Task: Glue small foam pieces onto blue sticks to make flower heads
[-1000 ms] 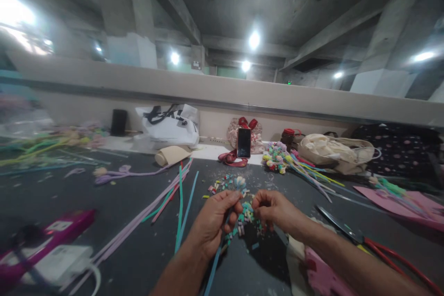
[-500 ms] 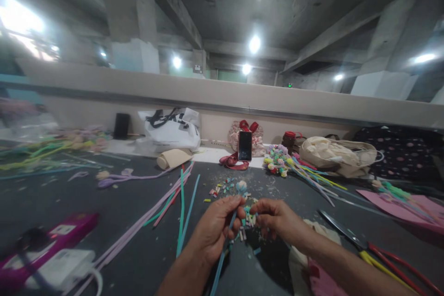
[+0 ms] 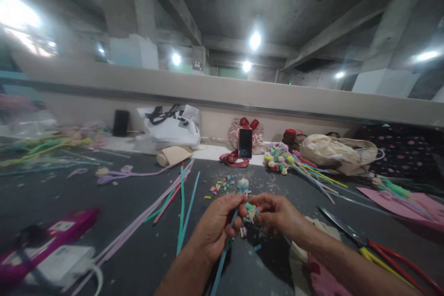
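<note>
My left hand (image 3: 217,222) is closed around a light blue fuzzy stem, like a pipe cleaner (image 3: 218,272). The stem slants up through the fingers, and a small cream-and-blue flower head (image 3: 243,185) shows just above the fingertips. Close beside it, my right hand (image 3: 280,215) has curled fingers pinched near the left fingertips; a bluish bit seems to show there, too small to name. Beneath and behind both hands lies a scatter of short cut pieces (image 3: 250,213) in pastel colours.
Scissors (image 3: 359,240) with red and yellow handles lie right, by a cloth (image 3: 300,268). Loose pipe cleaners (image 3: 138,224) lie left, near a magenta power strip (image 3: 74,231). Behind stand a phone (image 3: 245,143), a bunch of flowers (image 3: 279,155) and a white bag (image 3: 173,129).
My right hand has moved slightly left and up, closer to the left fingertips. The left hand keeps its grip on the blue stem with little movement.
</note>
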Tool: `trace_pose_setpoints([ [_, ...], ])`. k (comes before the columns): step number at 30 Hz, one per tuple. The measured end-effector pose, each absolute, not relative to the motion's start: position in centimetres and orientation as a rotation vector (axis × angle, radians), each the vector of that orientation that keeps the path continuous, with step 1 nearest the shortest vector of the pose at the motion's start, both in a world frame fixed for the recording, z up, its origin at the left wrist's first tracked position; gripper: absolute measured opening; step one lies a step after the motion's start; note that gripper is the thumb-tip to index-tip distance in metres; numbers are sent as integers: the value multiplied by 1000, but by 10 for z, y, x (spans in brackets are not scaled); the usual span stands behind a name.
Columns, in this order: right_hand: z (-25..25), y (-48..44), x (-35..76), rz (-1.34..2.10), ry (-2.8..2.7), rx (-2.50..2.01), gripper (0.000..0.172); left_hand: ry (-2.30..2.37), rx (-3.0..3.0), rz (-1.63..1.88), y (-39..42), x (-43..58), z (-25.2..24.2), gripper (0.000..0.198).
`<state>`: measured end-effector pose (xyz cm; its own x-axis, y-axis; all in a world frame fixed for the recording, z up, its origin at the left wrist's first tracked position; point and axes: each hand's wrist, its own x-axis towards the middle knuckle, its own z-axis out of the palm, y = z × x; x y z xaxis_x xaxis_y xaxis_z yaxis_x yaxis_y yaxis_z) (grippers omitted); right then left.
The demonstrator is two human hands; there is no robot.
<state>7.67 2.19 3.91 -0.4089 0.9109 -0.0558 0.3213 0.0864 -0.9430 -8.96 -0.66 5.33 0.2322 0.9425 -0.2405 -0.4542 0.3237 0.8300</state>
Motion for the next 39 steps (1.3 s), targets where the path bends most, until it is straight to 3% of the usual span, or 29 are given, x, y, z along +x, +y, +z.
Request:
trace_pose_setpoints([
  [5, 36, 25, 79, 1320, -1776, -1227, 14, 845, 729, 1074, -8, -89, 54, 13],
  [39, 49, 21, 75, 1454, -1492, -1153, 25, 885, 690, 1127, -7, -80, 44, 10],
])
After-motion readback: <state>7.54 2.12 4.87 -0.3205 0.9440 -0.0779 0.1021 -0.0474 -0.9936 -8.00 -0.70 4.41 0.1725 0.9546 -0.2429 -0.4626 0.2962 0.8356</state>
